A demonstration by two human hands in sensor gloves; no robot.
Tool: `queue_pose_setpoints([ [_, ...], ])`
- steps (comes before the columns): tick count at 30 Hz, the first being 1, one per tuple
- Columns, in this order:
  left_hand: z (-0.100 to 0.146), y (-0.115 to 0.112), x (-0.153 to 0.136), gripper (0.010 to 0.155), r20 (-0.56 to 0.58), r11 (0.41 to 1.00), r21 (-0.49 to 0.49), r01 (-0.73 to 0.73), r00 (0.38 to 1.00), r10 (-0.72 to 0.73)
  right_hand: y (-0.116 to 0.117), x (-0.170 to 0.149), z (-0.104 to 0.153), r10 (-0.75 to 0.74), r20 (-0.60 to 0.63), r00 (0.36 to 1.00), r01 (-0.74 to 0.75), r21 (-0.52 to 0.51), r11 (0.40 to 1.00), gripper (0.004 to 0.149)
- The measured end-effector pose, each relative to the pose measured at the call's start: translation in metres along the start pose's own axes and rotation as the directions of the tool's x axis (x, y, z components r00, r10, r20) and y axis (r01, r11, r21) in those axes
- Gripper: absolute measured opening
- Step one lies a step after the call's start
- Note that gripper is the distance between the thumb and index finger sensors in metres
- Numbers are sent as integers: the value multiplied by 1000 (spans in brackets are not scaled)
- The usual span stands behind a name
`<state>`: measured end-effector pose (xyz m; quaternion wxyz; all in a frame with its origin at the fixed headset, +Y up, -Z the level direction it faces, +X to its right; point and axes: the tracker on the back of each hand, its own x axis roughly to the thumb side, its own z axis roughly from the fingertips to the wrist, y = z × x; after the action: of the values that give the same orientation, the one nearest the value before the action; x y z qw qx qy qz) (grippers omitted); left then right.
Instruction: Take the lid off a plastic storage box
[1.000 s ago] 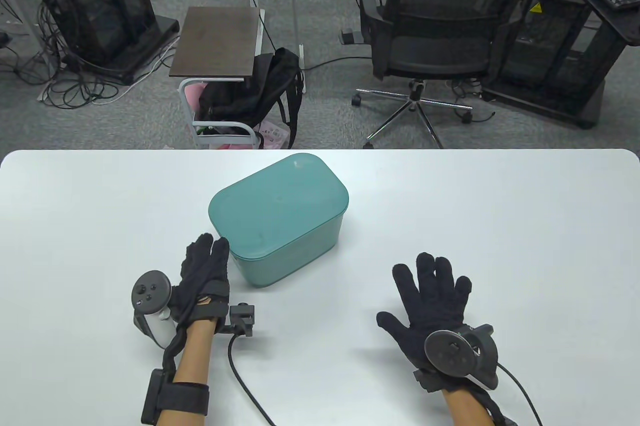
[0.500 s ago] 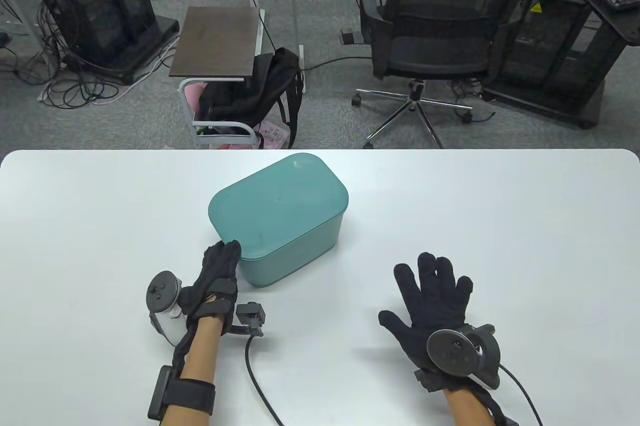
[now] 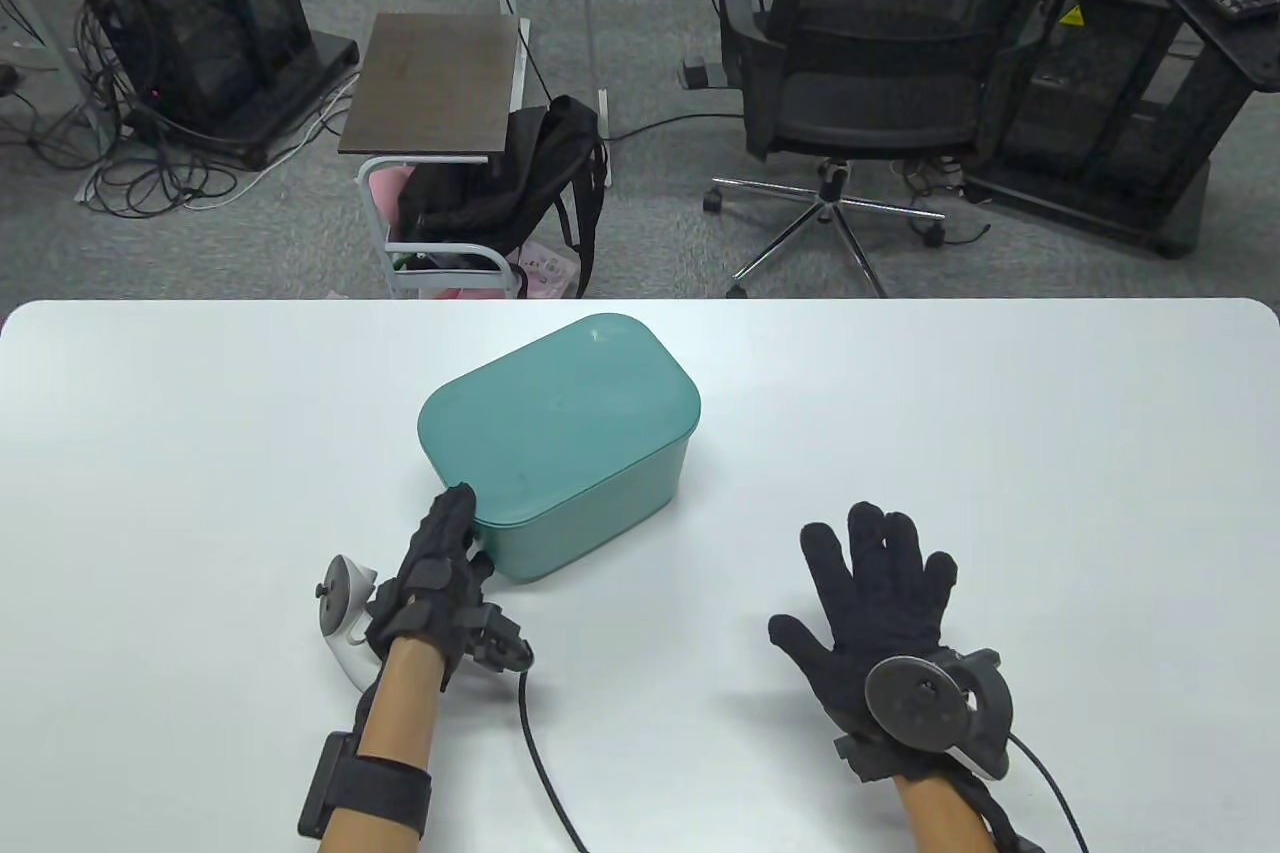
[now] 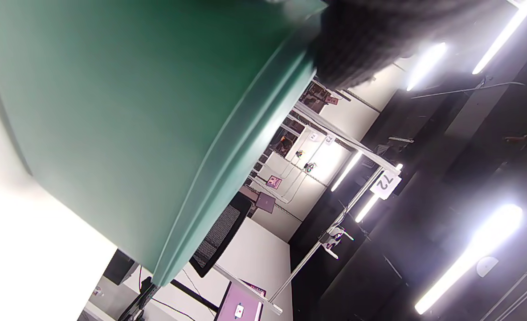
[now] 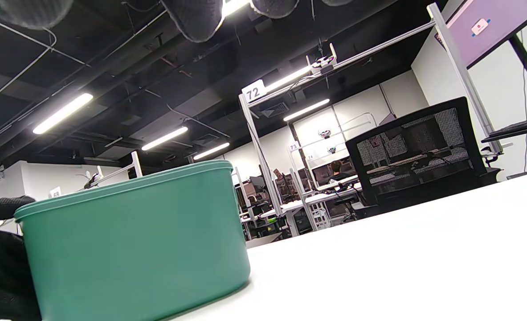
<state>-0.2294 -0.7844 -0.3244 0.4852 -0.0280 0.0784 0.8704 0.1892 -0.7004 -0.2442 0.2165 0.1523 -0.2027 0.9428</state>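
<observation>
Left hand (image 3: 435, 573) moved in since 1 s ago, fingers now on lid (image 3: 555, 418) at box's (image 3: 600, 513) near-left corner; grip unclear. Box sits frame centre on table (image 3: 1000, 413), lid on. Right hand (image 3: 880, 608) lower right, splayed, empty.

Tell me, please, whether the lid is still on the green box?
Yes, on: the lid sits flush on the box; left hand touches its near corner.
</observation>
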Motion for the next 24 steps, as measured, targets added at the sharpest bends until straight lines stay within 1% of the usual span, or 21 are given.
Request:
queue_pose_setpoints([
  [6, 10, -13, 6, 68, 13, 998, -47, 38, 999, -38, -10, -8, 0, -17, -30, 999, 16, -44, 999, 80],
  [13, 30, -33, 10, 68, 2, 989, -144, 45, 999, -45, -30, -10, 3, -42, -40, 998, 37, -128, 991, 80],
  [16, 40, -41, 10, 68, -16, 983, -179, 50, 998, -54, -35, -11, 4, -56, -42, 997, 49, -151, 987, 80],
  [22, 56, -48, 8, 68, -46, 971, -227, 68, 996, -81, -45, -12, 7, -87, -45, 995, 77, -193, 978, 80],
  [24, 60, -49, 6, 68, -52, 966, -244, 82, 994, -98, -48, -10, 8, -116, -39, 992, 107, -198, 974, 81],
])
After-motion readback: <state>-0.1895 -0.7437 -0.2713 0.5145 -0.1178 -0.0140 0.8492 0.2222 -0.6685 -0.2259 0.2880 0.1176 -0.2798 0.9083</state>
